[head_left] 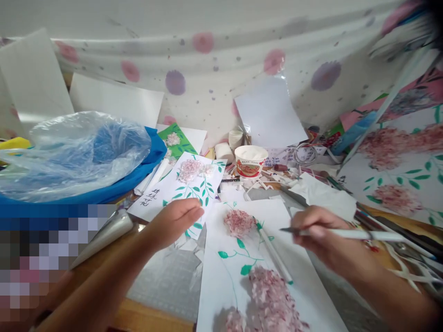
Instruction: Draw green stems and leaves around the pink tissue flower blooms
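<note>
My right hand (pixel 316 233) is closed round a thin white pen-like tool (pixel 349 234), its dark tip pointing left over a white sheet (pixel 277 281) with pink paper flowers and green painted stems. A second white pen (pixel 275 256) lies on that sheet. My left hand (pixel 175 221) hovers with fingers loosely curled and holding nothing, over the lower edge of a smaller flower card (pixel 194 184) with black writing.
A red and white paper bowl (pixel 249 161) stands behind the sheets, beside small paper cups (pixel 236 137). A clear plastic bag on a blue basin (pixel 79 157) fills the left. More flower pictures (pixel 401 170) lean at the right, with pens and paper scraps below them.
</note>
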Motion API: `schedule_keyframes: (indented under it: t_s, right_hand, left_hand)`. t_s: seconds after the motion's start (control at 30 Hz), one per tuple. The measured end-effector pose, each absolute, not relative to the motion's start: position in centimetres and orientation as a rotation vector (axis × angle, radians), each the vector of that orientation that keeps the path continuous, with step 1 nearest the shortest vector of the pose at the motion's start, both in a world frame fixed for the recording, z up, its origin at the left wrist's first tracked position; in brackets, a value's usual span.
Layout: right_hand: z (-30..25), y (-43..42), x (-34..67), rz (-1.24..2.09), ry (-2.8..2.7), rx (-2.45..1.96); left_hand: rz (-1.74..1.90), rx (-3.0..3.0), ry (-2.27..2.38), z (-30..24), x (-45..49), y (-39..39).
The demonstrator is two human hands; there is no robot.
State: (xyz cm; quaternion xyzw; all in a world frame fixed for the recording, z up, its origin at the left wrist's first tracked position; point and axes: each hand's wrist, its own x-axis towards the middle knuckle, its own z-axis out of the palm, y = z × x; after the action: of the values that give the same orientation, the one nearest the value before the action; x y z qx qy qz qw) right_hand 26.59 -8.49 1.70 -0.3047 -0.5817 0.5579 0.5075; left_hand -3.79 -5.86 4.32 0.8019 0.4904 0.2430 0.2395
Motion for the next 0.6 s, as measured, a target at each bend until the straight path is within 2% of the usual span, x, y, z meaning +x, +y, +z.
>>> schedule_keyframes:
  t_s: [0.17, 0.27, 0.43, 0.6]
  right_hand:
    - [0.1, -6.8, 21.6, 1.551, -1.572, -0.608]
    - [0.2, -5.9, 20.4, 1.604, -1.637, -0.556]
    - [0.1, -5.7, 20.3, 1.556, -1.703, -0.524]
    - [0.1, -6.4, 19.5, 1.334, -1.955, -0.672]
  left_hand:
    - [0.615, 2.213, 1.368, 3.3, 0.6, -3.5]
    - [0.445, 2.233, 1.350, 2.5, 0.8, -2.2]
    - [0.448, 2.303, 1.440, 1.6, -1.3, -1.8]
    - [0.411, 2.421, 1.399, 1.0, -1.6, -2.0]
